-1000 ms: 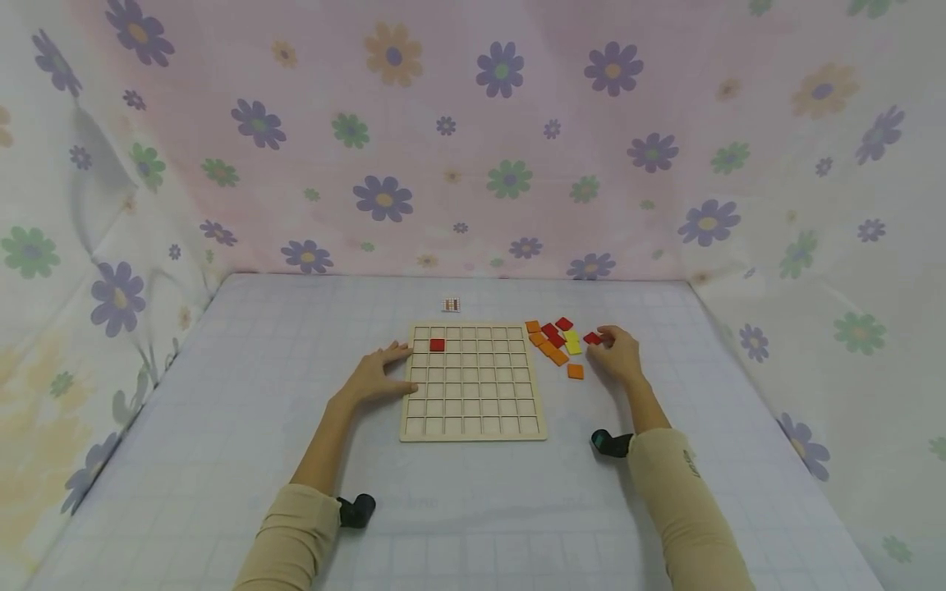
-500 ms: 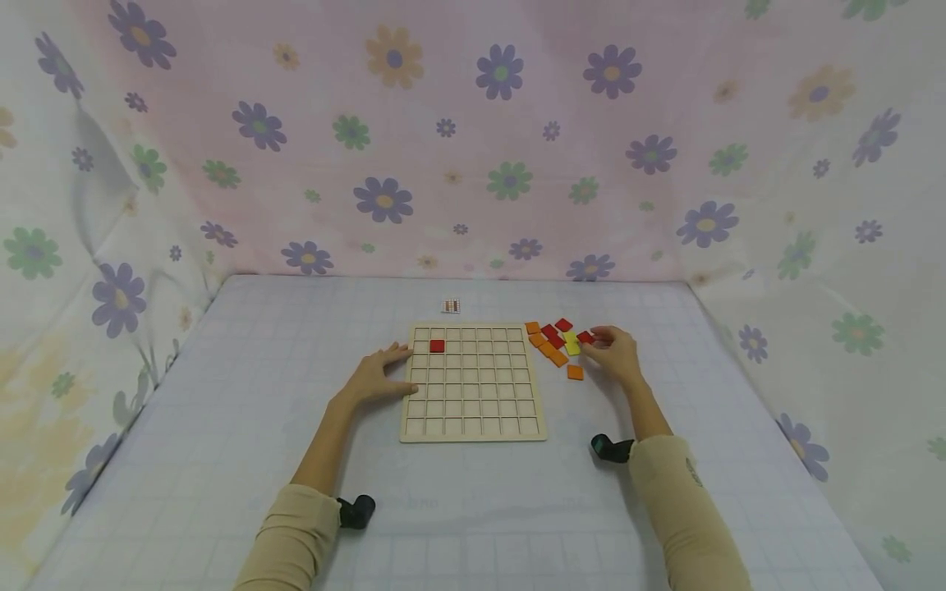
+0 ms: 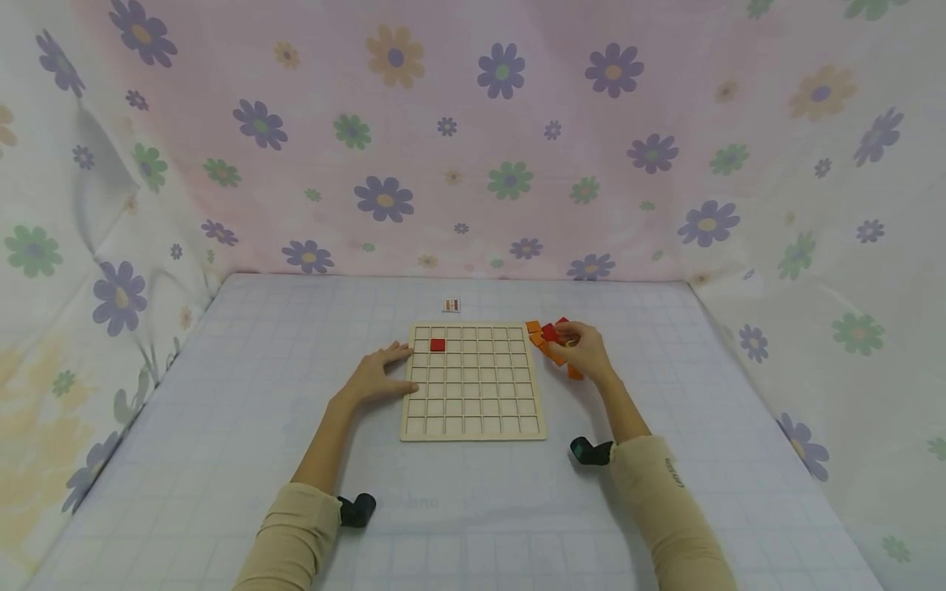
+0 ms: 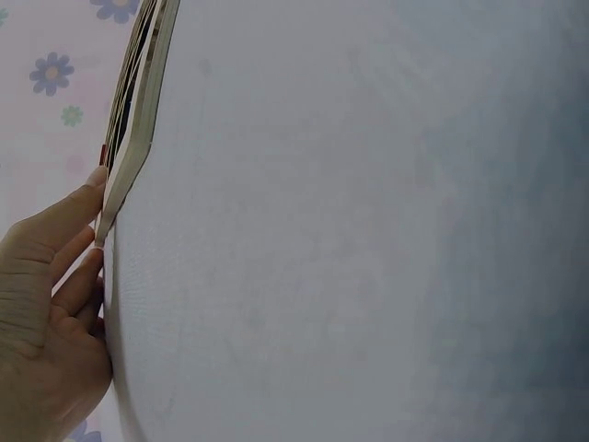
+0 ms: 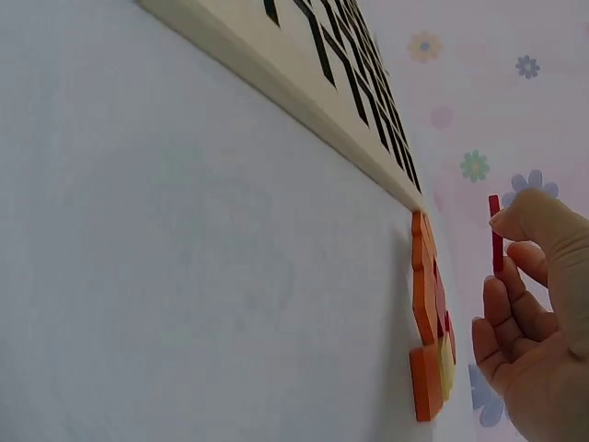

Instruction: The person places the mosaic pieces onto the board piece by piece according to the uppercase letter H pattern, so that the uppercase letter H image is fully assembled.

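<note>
A wooden grid board (image 3: 473, 438) lies on the table, with one red tile (image 3: 438, 345) in a cell near its upper left. My left hand (image 3: 375, 377) touches the board's left edge with thumb and fingers spread along it; the left wrist view shows the fingertips at the board's corner side. Over the loose tiles right of the board, my right hand (image 3: 587, 351) pinches another red tile (image 5: 497, 235) between thumb and fingers, raised off the table. Beneath it are orange tiles (image 3: 534, 327), partly covered by the hand, plus red and yellow tiles (image 5: 446, 364).
A small printed card (image 3: 452, 304) lies behind the board. The white tablecloth (image 3: 259, 369) runs up to flower-patterned curtains (image 3: 443, 148) at the back and both sides. A dark wrist camera (image 3: 358, 510) sits by the left sleeve, another (image 3: 591, 451) by the right.
My right hand has picked up the red tile at the right of the pile and moved left with it over the other tiles. The left hand stays at the board's edge.
</note>
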Motion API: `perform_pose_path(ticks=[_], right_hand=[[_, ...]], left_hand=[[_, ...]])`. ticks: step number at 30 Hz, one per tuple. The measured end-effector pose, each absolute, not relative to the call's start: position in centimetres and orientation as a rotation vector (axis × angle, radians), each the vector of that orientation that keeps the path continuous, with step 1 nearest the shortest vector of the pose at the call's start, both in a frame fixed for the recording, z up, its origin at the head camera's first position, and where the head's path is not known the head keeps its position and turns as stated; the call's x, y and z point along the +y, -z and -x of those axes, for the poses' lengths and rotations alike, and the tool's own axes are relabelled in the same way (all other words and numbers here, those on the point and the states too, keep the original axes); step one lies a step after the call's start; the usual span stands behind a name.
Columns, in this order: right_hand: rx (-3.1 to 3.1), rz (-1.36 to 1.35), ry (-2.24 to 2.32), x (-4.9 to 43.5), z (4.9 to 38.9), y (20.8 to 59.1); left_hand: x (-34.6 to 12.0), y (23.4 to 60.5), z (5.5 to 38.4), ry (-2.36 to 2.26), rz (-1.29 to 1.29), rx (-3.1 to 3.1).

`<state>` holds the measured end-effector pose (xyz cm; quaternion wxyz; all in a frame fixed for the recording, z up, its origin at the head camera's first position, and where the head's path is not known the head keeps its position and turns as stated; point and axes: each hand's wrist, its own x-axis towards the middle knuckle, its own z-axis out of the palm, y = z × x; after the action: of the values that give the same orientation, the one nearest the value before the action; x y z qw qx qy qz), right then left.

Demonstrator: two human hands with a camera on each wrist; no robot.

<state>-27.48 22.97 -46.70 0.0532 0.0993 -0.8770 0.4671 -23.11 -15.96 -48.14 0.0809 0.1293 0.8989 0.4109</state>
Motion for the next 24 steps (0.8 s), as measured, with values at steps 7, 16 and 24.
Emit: perform_pose_path(ticks=[7, 16, 24], right_hand=[[-2.62, -0.453, -1.479, 19.9, 27.6, 46.9], [-2.617, -0.563, -1.511, 16.1, 27.4, 47.0], [-2.596, -0.705, -1.514, 13.1, 27.6, 47.4]], left_hand=[[-16.0, 48.0, 23.1, -1.235, -0.391, 2.689], [-15.9, 48.2, 23.1, -1.247, -0.391, 2.683], [-16.0, 48.2, 23.2, -1.235, -0.383, 2.689]])
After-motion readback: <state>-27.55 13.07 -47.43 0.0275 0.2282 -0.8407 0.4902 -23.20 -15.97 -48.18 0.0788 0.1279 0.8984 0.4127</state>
